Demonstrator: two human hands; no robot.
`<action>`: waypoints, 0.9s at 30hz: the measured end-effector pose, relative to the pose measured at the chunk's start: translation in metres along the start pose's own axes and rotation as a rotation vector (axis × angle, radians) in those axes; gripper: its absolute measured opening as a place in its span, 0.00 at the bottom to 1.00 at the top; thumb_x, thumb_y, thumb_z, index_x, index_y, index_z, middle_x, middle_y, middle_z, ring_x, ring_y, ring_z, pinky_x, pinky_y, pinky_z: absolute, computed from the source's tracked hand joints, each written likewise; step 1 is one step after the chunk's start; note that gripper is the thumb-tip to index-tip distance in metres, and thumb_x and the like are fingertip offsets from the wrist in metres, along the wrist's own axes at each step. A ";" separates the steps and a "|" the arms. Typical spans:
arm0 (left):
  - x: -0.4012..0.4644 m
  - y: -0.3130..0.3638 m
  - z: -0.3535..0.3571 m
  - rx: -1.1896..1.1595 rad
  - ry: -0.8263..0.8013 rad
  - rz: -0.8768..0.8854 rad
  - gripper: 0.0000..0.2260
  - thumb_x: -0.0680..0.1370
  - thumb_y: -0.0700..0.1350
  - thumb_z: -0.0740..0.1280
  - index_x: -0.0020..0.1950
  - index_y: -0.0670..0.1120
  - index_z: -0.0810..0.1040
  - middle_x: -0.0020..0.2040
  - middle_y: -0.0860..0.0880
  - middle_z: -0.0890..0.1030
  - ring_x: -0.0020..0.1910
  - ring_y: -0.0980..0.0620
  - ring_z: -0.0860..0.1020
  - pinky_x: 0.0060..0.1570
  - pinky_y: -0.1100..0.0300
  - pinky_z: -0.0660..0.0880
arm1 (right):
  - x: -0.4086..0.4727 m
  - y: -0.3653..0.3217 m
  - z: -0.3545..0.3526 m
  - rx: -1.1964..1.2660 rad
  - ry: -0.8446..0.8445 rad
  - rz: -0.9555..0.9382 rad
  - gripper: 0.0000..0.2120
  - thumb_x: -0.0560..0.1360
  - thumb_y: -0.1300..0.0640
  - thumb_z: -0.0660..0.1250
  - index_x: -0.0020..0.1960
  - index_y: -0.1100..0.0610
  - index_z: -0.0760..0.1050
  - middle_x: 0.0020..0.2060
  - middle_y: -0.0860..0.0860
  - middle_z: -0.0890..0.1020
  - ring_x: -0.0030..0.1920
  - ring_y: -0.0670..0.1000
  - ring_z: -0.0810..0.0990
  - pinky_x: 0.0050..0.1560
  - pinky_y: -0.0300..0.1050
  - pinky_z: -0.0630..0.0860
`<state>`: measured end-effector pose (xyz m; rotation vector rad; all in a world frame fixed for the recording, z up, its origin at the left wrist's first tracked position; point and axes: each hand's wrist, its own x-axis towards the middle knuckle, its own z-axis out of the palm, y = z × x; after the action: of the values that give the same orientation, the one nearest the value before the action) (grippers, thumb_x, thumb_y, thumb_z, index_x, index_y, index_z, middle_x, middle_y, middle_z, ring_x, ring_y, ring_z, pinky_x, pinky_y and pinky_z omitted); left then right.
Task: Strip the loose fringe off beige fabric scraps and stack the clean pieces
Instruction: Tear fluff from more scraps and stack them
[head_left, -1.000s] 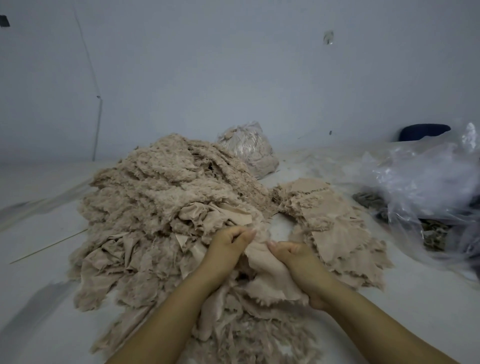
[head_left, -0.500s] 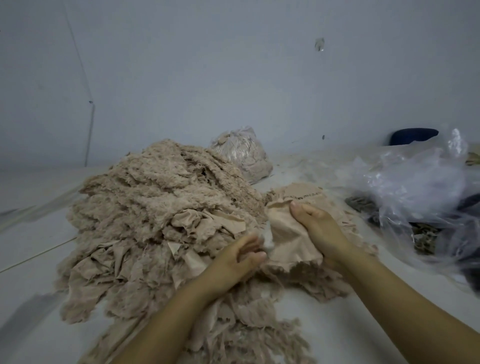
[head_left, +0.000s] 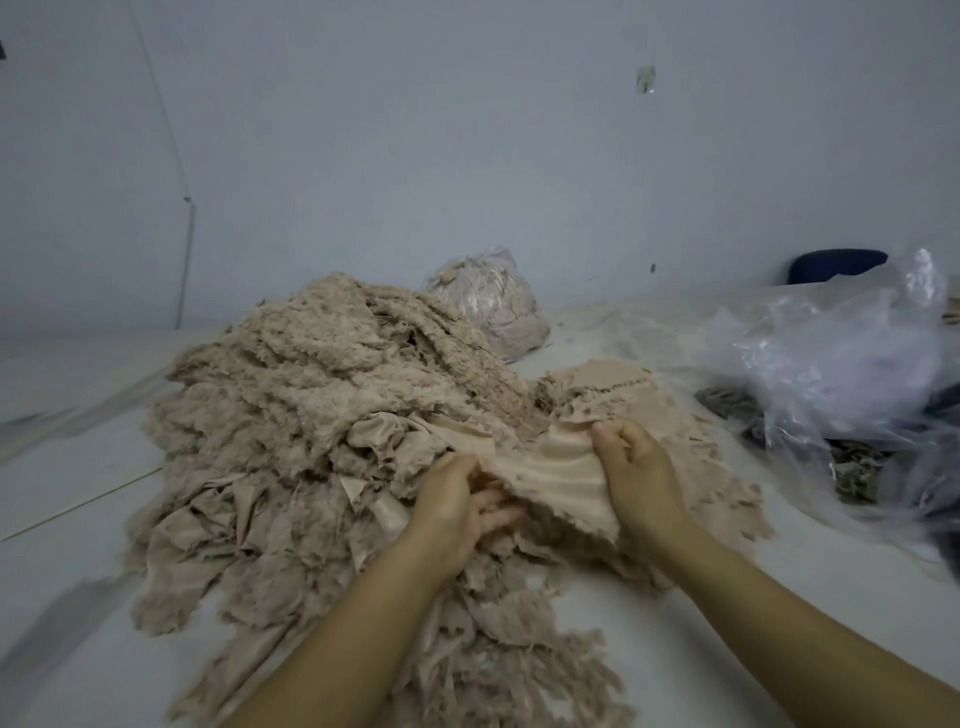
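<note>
Left hand (head_left: 457, 506) fingertips hidden under beige scrap (head_left: 558, 475)

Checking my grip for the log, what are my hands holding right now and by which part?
Both hold one beige fabric scrap: the right hand grips its far right edge, the left hand its left edge.

Both hands, left (head_left: 457, 501) and right (head_left: 636, 470), curled in a grip.
</note>
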<state>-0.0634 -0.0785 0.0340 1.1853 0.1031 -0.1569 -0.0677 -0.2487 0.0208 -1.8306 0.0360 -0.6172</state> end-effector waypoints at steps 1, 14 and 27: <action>0.001 0.000 0.003 -0.045 0.066 -0.037 0.09 0.82 0.41 0.54 0.49 0.42 0.72 0.42 0.43 0.80 0.40 0.45 0.80 0.36 0.49 0.78 | -0.012 0.001 0.007 0.001 -0.022 -0.027 0.13 0.81 0.52 0.59 0.38 0.53 0.69 0.29 0.47 0.71 0.27 0.41 0.68 0.27 0.35 0.64; -0.012 -0.042 0.006 0.554 0.028 0.341 0.21 0.72 0.66 0.58 0.48 0.48 0.72 0.38 0.55 0.75 0.34 0.63 0.73 0.35 0.67 0.69 | -0.033 -0.001 0.035 0.091 0.242 0.075 0.14 0.83 0.53 0.53 0.38 0.52 0.62 0.30 0.48 0.68 0.29 0.43 0.67 0.29 0.30 0.65; -0.012 -0.035 0.018 -0.170 0.162 -0.117 0.07 0.81 0.44 0.61 0.49 0.41 0.76 0.34 0.46 0.76 0.32 0.51 0.75 0.30 0.58 0.77 | -0.028 -0.002 0.033 0.143 0.315 0.040 0.14 0.83 0.54 0.53 0.38 0.53 0.63 0.29 0.48 0.66 0.26 0.39 0.66 0.28 0.34 0.64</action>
<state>-0.0810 -0.1069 0.0105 1.0211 0.3225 -0.1519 -0.0782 -0.2104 0.0051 -1.5781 0.2332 -0.8534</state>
